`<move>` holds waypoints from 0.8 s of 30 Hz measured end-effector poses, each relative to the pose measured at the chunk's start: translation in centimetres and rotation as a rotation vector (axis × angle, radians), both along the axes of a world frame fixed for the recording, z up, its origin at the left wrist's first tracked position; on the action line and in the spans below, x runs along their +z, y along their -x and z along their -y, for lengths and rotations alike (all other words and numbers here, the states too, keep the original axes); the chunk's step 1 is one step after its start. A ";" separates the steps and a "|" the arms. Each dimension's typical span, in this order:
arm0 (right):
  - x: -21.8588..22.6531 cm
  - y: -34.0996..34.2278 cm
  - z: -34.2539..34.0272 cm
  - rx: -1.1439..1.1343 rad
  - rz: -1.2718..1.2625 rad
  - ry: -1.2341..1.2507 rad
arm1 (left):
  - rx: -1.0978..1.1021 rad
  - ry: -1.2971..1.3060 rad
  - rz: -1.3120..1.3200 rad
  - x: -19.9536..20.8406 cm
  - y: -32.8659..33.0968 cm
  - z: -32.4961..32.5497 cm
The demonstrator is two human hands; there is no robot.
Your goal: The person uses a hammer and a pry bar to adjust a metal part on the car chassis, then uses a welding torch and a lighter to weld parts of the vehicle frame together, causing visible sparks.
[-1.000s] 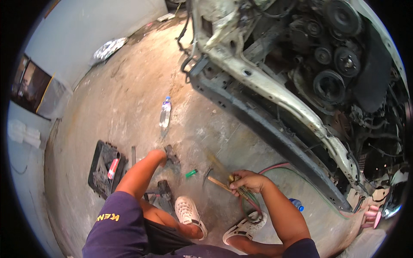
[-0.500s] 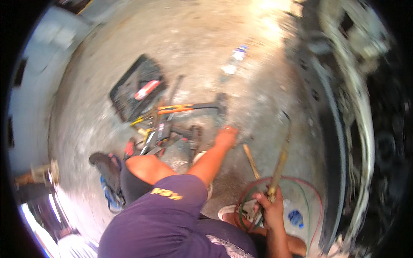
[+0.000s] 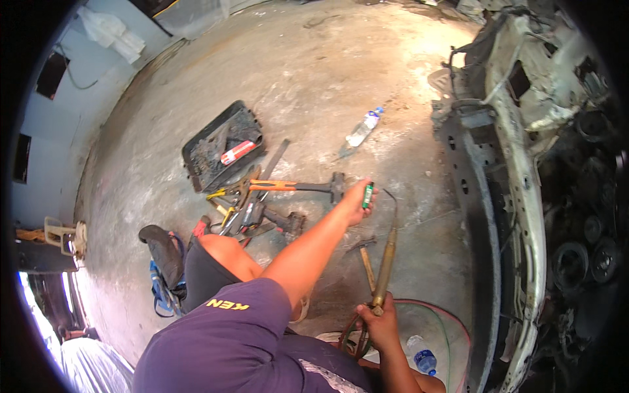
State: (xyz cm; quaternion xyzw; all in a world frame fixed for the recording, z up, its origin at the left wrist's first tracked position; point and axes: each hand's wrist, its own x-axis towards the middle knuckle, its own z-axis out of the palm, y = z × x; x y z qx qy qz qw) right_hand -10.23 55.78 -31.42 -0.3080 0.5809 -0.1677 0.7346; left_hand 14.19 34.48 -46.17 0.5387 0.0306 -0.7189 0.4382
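My left hand (image 3: pixel 357 202) is stretched out over the floor, its fingers closed around a small green lighter (image 3: pixel 368 195). In my right hand (image 3: pixel 381 322) is a brass gas torch (image 3: pixel 386 262), gripped near its valve end. The torch's thin bent tip points away from me, a short way right of the lighter and apart from it. Red and green hoses (image 3: pixel 452 321) loop on the floor beside my right hand. A hammer with a wooden handle (image 3: pixel 367 267) lies just left of the torch. Beyond my left wrist rests a sledgehammer with an orange and black handle (image 3: pixel 282 187).
A black plastic tray (image 3: pixel 196 164) holds a red and white object, with several hand tools (image 3: pixel 246 213) heaped nearby. One plastic bottle (image 3: pixel 362 131) lies ahead, another (image 3: pixel 424 357) near my right forearm. A stripped vehicle front (image 3: pixel 524 216) stands along the right. A pale wall (image 3: pixel 59 131) runs left.
The torch has swung left, bringing its tip closer to my left hand. My left hand has turned so that the lighter now shows. The whole view has shifted and become sharper.
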 end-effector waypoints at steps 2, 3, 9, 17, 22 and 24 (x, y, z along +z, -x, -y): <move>0.3 0.2 0.7 0.010 0.031 -0.005 | 0.015 -0.019 -0.026 1.5 0.1 0.8; 0.4 0.5 0.8 0.014 0.047 -0.009 | 0.022 -0.030 -0.038 2.2 0.6 1.2; 0.1 0.5 0.8 0.035 0.043 0.039 | 0.061 0.004 -0.100 2.0 1.3 1.2; 0.3 1.1 1.0 -0.046 0.094 0.026 | 0.050 0.004 -0.081 4.2 4.0 -2.0; 1.8 1.2 1.8 -0.080 0.129 0.002 | -0.562 0.221 0.742 -3.5 3.9 -6.9; 1.8 1.3 1.7 -0.099 0.109 0.030 | -0.909 0.336 1.172 -4.0 4.2 -7.5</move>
